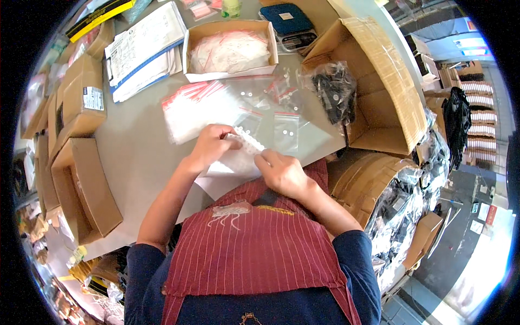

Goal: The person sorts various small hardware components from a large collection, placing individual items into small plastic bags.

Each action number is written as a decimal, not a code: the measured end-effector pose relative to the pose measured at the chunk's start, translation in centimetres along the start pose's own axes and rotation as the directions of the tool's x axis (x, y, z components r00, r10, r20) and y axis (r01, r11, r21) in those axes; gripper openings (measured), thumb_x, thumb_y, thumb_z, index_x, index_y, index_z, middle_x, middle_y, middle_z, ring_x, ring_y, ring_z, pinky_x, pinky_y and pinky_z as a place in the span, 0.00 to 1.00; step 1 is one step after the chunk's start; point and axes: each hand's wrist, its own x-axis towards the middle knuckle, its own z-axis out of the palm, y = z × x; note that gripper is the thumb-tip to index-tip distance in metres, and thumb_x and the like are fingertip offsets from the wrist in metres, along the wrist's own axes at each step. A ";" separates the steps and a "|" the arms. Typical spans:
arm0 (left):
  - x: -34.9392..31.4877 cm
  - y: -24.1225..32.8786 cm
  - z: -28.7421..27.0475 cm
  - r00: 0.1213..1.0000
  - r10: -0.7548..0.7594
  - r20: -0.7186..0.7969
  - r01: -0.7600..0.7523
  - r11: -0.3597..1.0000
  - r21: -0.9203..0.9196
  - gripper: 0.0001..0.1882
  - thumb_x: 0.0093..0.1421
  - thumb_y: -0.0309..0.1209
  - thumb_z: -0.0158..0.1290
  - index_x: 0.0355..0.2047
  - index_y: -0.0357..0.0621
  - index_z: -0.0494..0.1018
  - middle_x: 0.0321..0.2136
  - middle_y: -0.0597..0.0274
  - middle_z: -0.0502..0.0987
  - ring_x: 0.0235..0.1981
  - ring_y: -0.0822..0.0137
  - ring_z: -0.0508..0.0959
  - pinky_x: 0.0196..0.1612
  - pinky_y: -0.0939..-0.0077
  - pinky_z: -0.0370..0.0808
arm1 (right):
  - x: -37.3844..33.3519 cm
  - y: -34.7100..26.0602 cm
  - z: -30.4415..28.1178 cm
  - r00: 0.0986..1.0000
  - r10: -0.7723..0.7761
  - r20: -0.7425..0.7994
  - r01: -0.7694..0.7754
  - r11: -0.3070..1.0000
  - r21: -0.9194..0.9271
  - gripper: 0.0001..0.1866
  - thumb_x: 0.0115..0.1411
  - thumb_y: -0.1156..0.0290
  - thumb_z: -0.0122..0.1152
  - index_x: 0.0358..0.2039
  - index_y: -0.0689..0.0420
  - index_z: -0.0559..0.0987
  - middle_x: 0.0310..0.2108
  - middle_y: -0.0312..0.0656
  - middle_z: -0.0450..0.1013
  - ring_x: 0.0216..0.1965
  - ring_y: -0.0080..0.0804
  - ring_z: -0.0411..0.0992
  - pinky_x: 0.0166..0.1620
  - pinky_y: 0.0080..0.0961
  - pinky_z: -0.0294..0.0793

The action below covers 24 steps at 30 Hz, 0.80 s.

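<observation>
You hold a small white strip of round pieces point(248, 142) between both hands, low over the near edge of the bench point(135, 157), just in front of your red striped apron point(254, 249). Your left hand point(212, 146) has its fingers closed over the strip's left end; your right hand point(281, 170) pinches the strip's near right end with fingers curled shut. Under the strip lies a white sheet point(230, 165), which touches your left hand and hangs a little past the bench edge.

Just beyond the strip a few small clear zip bags point(284, 127) lie flat, each with small white pieces inside. Beyond the strip to its left sits a loose heap of red-topped zip bags point(197, 108). Farther beyond, an open shallow carton point(230, 51) holds more such bags. Beyond the strip to the right, a clear bag of black parts point(333, 89) leans at the mouth of a large open cardboard box point(387, 81). Well to the left of the strip, closed brown cartons point(81, 184) line the bench. A blue scale point(290, 24) stands at the far end, beyond the shallow carton.
</observation>
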 end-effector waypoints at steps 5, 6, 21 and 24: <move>-0.7 -0.6 0.0 0.994 0.107 -0.033 -0.108 0.994 -0.017 0.10 0.48 0.27 0.63 0.32 0.37 0.81 0.24 0.60 0.79 0.27 0.72 0.75 0.34 0.76 0.71 | 0.1 3.6 -0.4 0.883 0.462 0.083 -0.421 0.699 0.578 0.07 0.58 0.71 0.63 0.34 0.60 0.80 0.28 0.42 0.77 0.27 0.25 0.77 0.27 0.26 0.75; -1.0 -0.7 -0.1 0.994 0.099 -0.038 -0.099 0.995 -0.022 0.10 0.48 0.27 0.63 0.32 0.37 0.81 0.24 0.60 0.79 0.27 0.72 0.75 0.34 0.76 0.71 | 0.0 5.1 -1.1 0.707 0.634 0.312 -0.663 0.443 0.603 0.09 0.60 0.68 0.63 0.35 0.60 0.81 0.27 0.42 0.79 0.26 0.22 0.76 0.27 0.25 0.75; -2.9 -2.1 -1.5 0.970 0.206 0.130 -0.187 0.972 -0.146 0.08 0.50 0.26 0.63 0.31 0.38 0.80 0.28 0.62 0.82 0.31 0.72 0.79 0.40 0.75 0.74 | 0.5 7.8 0.8 0.717 0.647 0.257 -0.624 0.761 -0.175 0.12 0.61 0.62 0.62 0.33 0.58 0.76 0.31 0.50 0.79 0.33 0.54 0.78 0.35 0.47 0.76; -3.0 -2.4 -1.4 0.953 0.281 0.111 -0.262 0.951 -0.162 0.08 0.49 0.25 0.62 0.31 0.37 0.78 0.26 0.61 0.81 0.30 0.73 0.77 0.38 0.76 0.73 | 2.0 8.0 0.3 0.733 0.592 0.336 -0.644 0.763 0.060 0.11 0.60 0.63 0.62 0.34 0.59 0.76 0.31 0.49 0.79 0.33 0.50 0.79 0.37 0.44 0.76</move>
